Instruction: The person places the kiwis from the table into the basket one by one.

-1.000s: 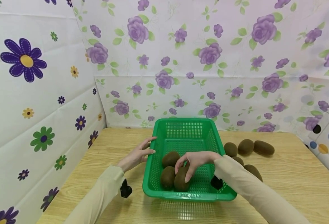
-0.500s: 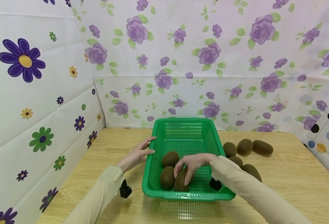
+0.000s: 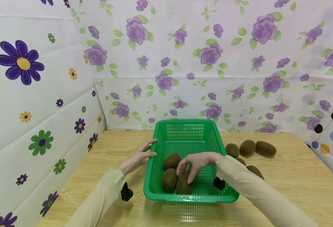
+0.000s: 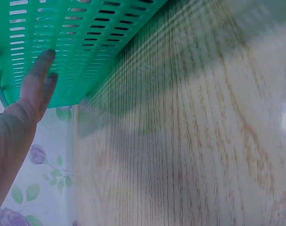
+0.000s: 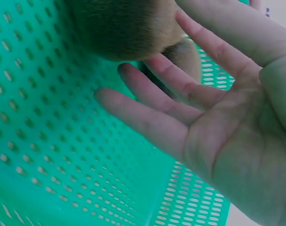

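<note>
In the head view a green plastic basket point(image 3: 209, 199) with slotted walls stands on the table. My left hand point(image 3: 138, 157) rests against its left side, fingers point(image 4: 34, 77) extended along the outer wall in the left wrist view. My right hand point(image 3: 199, 164) reaches down inside the basket over a brown kiwi point(image 3: 184, 186), thumb and fingertips at its upper end. In the right wrist view the fingers point(image 5: 147, 120) are spread and fairly straight, some tips right at the kiwi's end. Two more kiwis, a front one point(image 3: 169, 179) and a rear one point(image 3: 172, 161), lie to its left.
Several loose kiwis, among them a long one point(image 3: 265, 148), lie on the wooden table point(image 3: 291, 176) to the basket's right; my right forearm partly covers some. Floral cloth point(image 3: 183, 63) hangs close behind the table, and another cloth point(image 3: 41, 94) closes the left side.
My right hand dips slightly with the front right kiwi, then rises a little while that kiwi stays low in the basket. The left hand holds its place at the basket.
</note>
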`<state>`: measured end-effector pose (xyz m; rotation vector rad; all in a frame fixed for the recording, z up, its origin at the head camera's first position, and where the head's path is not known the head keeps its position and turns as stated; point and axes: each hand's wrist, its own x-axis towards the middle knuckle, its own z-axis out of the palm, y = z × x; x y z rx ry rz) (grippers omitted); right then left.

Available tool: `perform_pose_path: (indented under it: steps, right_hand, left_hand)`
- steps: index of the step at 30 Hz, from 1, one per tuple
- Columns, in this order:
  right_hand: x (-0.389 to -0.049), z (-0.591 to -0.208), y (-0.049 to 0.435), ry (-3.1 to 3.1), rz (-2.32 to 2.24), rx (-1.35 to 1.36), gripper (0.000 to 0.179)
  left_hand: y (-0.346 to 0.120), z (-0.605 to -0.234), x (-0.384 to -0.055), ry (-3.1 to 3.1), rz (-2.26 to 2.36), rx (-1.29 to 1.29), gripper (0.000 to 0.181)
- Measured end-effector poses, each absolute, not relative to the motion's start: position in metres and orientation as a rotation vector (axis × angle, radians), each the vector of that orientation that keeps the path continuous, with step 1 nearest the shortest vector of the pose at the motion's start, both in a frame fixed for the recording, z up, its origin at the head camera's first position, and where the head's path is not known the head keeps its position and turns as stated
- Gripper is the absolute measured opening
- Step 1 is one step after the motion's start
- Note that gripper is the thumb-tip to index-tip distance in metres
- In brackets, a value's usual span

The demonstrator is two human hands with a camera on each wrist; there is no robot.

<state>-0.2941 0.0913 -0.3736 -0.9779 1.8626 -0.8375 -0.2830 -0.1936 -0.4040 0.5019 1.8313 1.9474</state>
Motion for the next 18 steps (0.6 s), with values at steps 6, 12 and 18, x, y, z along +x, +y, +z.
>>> perform_pose_path:
  steps: [6,12,18]
  right_hand:
    - [-0.295,-0.357,0.108,1.920,-0.997,-1.044,0.039]
    - [-0.300,-0.342,0.136,2.009,-1.205,-1.088,0.038]
    - [-0.301,-0.331,0.160,2.086,-1.360,-0.989,0.042]
  left_hand:
    - [-0.192,-0.406,-0.284,1.818,1.961,0.498,0.061]
    - [-0.191,-0.405,-0.285,1.836,1.961,0.498,0.060]
    - [-0.192,-0.405,-0.284,1.826,1.972,0.486,0.060]
